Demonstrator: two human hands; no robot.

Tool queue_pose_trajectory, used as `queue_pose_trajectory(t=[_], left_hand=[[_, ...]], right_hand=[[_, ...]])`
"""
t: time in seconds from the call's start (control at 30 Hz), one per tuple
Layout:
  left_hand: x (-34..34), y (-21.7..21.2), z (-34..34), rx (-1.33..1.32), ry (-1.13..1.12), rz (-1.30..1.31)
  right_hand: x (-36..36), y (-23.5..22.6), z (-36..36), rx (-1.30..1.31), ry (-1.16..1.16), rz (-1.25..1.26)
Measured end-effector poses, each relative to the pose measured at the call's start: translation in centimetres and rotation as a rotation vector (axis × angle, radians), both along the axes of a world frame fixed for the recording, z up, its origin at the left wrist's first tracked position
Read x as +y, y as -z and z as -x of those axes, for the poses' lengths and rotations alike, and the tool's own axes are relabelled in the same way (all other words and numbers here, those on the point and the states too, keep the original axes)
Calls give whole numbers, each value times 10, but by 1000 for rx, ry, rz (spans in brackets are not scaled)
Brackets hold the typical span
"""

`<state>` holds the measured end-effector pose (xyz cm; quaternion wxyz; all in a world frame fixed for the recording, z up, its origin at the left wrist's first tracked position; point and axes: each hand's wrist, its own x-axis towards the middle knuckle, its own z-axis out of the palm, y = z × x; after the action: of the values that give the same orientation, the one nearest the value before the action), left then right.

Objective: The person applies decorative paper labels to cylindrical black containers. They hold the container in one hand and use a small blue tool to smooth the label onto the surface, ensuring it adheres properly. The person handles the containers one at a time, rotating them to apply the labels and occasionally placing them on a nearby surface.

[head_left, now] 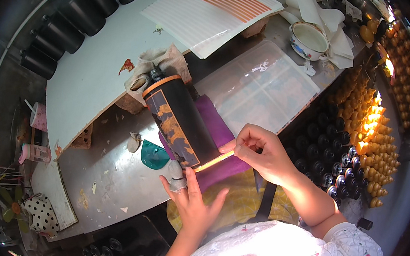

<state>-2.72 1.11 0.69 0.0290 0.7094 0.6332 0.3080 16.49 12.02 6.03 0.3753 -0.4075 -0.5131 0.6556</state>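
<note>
A black bottle (188, 117) lies on its side with its neck away from me. It bears an orange band at the shoulder and a grey-and-orange patterned panel (169, 124). Beneath it is a purple cloth (216, 111), and a pale rag (176, 63) lies round its neck. My right hand (266, 156) pinches one end of a thin orange-gold strip (214, 163), which stretches along the bottle's base. At the strip's other end, my left hand (193, 205) has its fingers spread, the fingertips at the base's edge. A grey wrapping (176, 176) covers one left finger.
A teal scraper-like piece (154, 155) lies left of the bottle. On the raised white board (90, 75) sits a sheet with orange stripes (221, 0); several black bottles (65, 32) stand behind. At right are a clear flat sheet (255, 82), an enamel pot (309, 40) and racks of gold pieces (367, 129).
</note>
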Motion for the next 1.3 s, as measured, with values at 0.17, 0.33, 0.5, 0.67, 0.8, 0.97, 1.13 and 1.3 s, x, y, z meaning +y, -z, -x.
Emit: queue_pose_trajectory(t=[0.17,0.33,0.5,0.67,0.8,0.97,1.13,1.3], left_hand=[[-6,6,-3,20,-21,15],[-9,3,-10,202,-37,27],[5,-13,-23,440,22,-80],[20,-15,-29,299,118,-230],[55,-47,-10,306,-50,-84],[66,-47,9,292,-111,-98],[60,-36,25,151,-98,-72],[53,-20,29,-67,-24,-79]], right_hand=[[4,20,0,74,9,83],[5,25,-1,155,-12,136],[5,17,-3,129,-34,106],[8,22,-3,169,-46,89],[9,8,-5,-27,-91,21],[13,20,-6,-284,-54,-292],[15,13,-4,-217,-102,-303],[13,7,-1,-77,-116,31]])
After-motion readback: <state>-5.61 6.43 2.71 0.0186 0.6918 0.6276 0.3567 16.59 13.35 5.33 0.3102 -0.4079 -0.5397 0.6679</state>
